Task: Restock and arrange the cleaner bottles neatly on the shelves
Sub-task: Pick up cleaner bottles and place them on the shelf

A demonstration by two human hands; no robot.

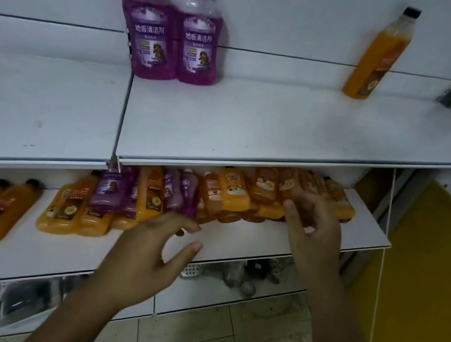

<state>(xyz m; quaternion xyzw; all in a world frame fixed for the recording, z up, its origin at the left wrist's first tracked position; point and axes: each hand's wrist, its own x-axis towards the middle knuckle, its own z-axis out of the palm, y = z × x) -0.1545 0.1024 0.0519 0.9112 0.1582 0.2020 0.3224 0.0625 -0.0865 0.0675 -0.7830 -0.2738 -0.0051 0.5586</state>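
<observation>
White shop shelving fills the view. On the upper shelf (284, 127) two purple bottles (151, 32) stand upright side by side, and a tall orange bottle (380, 53) stands well apart at the right. On the lower shelf (236, 246) a row of orange and purple bottles (232, 192) lies flat. The left hand (146, 255) hovers by its front edge, fingers spread, holding nothing. The right hand (312, 232) is blurred and reaches onto the orange ones at the right, fingers loosely curled; whether it grips one is unclear.

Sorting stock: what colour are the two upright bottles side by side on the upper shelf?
Both bottles are purple; head view shows it.
</observation>
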